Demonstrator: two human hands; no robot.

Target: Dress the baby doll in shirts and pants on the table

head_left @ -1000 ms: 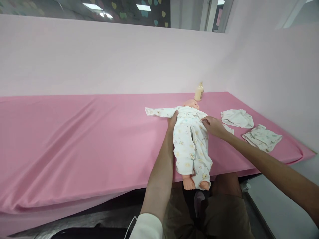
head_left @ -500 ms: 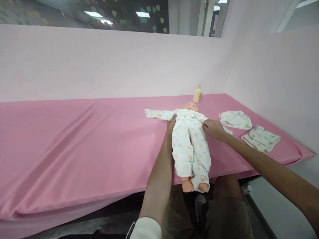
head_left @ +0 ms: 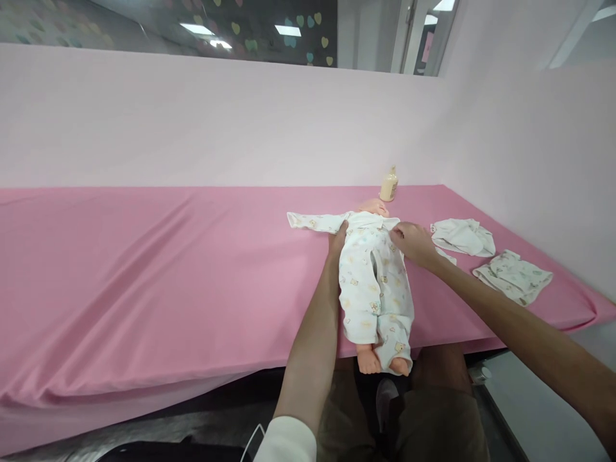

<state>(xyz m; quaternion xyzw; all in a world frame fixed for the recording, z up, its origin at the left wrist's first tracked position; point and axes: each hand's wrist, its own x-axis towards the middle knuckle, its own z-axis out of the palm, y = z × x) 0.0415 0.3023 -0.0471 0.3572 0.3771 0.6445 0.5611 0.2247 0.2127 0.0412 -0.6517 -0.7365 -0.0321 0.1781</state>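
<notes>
A baby doll (head_left: pixel 374 282) in a white printed sleepsuit lies on its back on the pink sheet (head_left: pixel 168 269), feet at the near edge and head away from me. My left hand (head_left: pixel 337 239) rests against the doll's left side by the armpit, its fingers tucked under the suit. My right hand (head_left: pixel 410 244) is closed on the suit's fabric at the doll's other shoulder. One empty sleeve (head_left: pixel 312 222) lies stretched out to the left.
A small cream bottle (head_left: pixel 389 185) stands behind the doll's head by the pink wall. Two folded baby garments lie to the right: a white one (head_left: pixel 462 235) and a printed one (head_left: pixel 513 276). My knees show below the table edge.
My right hand has slid a little up along the doll's shoulder. The left hand stays at the doll's side. The view shifted slightly.
</notes>
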